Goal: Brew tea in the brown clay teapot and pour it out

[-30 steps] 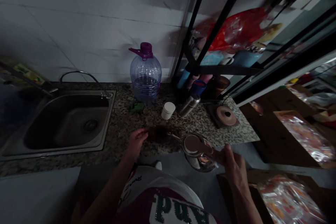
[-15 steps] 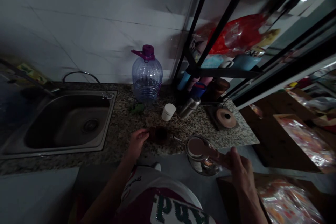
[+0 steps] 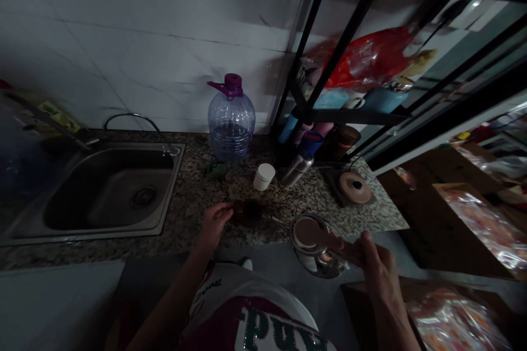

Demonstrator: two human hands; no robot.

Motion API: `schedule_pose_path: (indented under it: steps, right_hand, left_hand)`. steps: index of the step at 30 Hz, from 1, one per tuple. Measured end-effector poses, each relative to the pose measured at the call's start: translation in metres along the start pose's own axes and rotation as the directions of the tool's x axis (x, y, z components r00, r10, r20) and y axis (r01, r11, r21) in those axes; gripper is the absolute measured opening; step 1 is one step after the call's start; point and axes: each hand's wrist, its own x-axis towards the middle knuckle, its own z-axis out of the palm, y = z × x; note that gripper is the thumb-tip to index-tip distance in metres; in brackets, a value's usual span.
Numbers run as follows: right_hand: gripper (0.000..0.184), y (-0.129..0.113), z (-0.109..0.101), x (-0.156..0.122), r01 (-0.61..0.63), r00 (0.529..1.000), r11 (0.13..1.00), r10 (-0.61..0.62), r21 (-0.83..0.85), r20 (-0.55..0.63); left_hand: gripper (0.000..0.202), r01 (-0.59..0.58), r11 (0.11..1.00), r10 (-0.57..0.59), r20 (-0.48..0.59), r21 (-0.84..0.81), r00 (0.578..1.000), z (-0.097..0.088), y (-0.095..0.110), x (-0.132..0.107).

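Grip narrow: right hand (image 3: 377,266) clasps a pinkish scoop (image 3: 307,232) above a steel bowl (image 3: 325,266); left hand (image 3: 213,226), loosely curled, touches a dark brush (image 3: 247,210) near the desk's (image 3: 197,203) front edge

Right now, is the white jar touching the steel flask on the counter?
Apart. The head view shows the white jar standing on the granite countertop, with a strip of speckled stone plainly visible between it and the tilted steel flask.
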Motion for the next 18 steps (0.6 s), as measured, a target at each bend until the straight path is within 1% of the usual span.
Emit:
schedule_pose_path:
  steps: [7, 14, 18]
  right_hand:
    - [0.069, 0.0066, 0.0027, 0.0049, 0.019, 1.0, 0.999, -0.019, 0.029, 0.018]
    - [0.071, -0.0021, 0.0026, 0.0053, 0.053, 0.999, 0.999, -0.053, -0.006, 0.002]
    - [0.072, -0.0025, 0.0039, 0.0057, 0.019, 1.0, 1.0, -0.019, -0.025, 0.006]
  left_hand:
    - [0.04, -0.015, 0.999, 0.015, -0.007, 0.047, 1.0, 0.0035, 0.0059, -0.0014]
    - [0.036, -0.043, 0.992, 0.042, 0.015, 0.123, 0.999, 0.0036, 0.0104, -0.0027]
    - [0.036, -0.071, 0.987, 0.068, 0.027, 0.144, 0.997, 0.0032, 0.009, -0.0017]
